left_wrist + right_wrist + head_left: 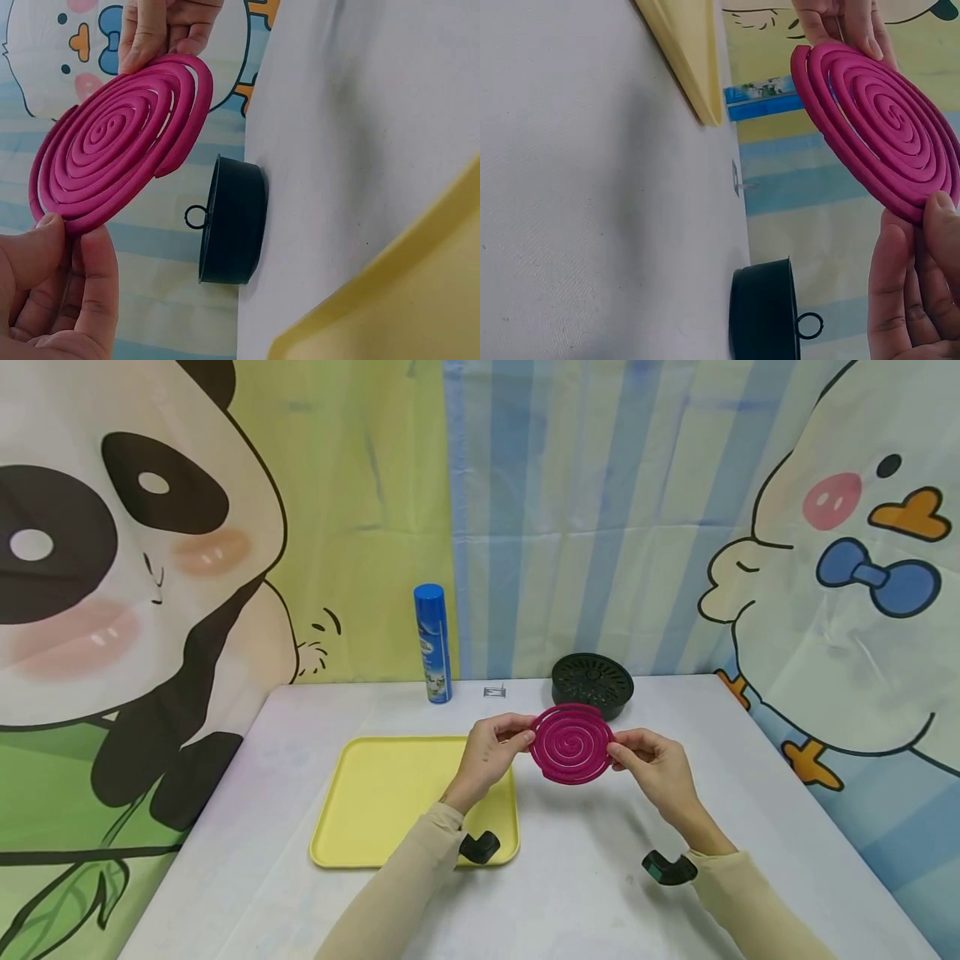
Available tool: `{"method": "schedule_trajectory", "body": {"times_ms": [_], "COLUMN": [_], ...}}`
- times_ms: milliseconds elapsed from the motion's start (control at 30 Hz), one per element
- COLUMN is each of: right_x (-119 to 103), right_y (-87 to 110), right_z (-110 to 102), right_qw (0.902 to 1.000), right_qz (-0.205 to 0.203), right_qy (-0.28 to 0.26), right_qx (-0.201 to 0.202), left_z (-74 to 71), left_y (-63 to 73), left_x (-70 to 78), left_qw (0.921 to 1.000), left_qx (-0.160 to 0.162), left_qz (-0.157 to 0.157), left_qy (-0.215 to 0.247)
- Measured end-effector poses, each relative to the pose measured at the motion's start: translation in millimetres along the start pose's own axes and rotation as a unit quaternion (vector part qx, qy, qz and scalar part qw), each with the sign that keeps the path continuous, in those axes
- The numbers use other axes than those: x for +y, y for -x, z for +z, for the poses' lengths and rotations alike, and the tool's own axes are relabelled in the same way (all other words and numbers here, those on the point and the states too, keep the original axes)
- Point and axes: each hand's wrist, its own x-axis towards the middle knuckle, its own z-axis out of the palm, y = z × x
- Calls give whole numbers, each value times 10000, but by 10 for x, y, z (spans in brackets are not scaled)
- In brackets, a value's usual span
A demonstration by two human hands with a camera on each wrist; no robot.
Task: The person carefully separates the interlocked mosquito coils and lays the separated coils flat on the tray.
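Observation:
A magenta mosquito coil [572,744] is held up above the table, its flat spiral face towards the head camera. My left hand [491,752] pinches its left edge between thumb and fingers. On the opposite edge, my right hand [660,768] pinches the rim in the same way. Both wrist views show the coil [112,139] tilted, with narrow gaps between its rings and thumb tips pressing on its face. Just behind it in the head view stands a round dark mosquito coil box [592,683] with a slotted lid; a small ring [196,217] sticks out from the lid.
A yellow tray [360,852] lies on the white table [585,910], partly under my left forearm. At the back stand a blue spray can [433,647] and, lying flat beside it, a small metal piece [494,692]. Printed curtains [525,510] hang behind the table.

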Motion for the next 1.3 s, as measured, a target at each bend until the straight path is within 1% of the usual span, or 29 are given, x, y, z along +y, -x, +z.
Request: {"method": "schedule_trajectory", "body": {"times_ms": [167,267,400,500,667,867,967,1033,1300], "right_x": [-29,-53,-83,-107,-128,-131,-126,-114,-47], "right_y": [-5,-7,-11,-13,-17,-33,-36,-35,-16], "right_z": [-4,-5,-4,-2,-1,-4,-4,0,33], "right_qw": [9999,9995,9982,9968,9936,9904,9898,9906,9954], "right_qz": [97,211,444,659,1007,1247,1267,1202,680], "right_qy": [2,-93,-168,-191,-221,-279,-340,-365,-518], "right_qx": [-108,-226,-370,-408,-455,-524,-548,-538,-424], "left_z": [2,0,1,3,3,0,0,1,-4], "left_y": [16,24,30,29,35,35,34,34,27], "left_x": [7,13,18,14,-2,-25,-28,-29,-39], "left_qw": [9996,9990,9979,9973,9958,9947,9951,9955,9965], "left_qx": [108,161,248,292,328,393,409,421,516], "left_qz": [150,234,294,307,434,496,456,395,155], "left_qy": [-205,-351,-513,-602,-732,-804,-777,-750,-632]}}
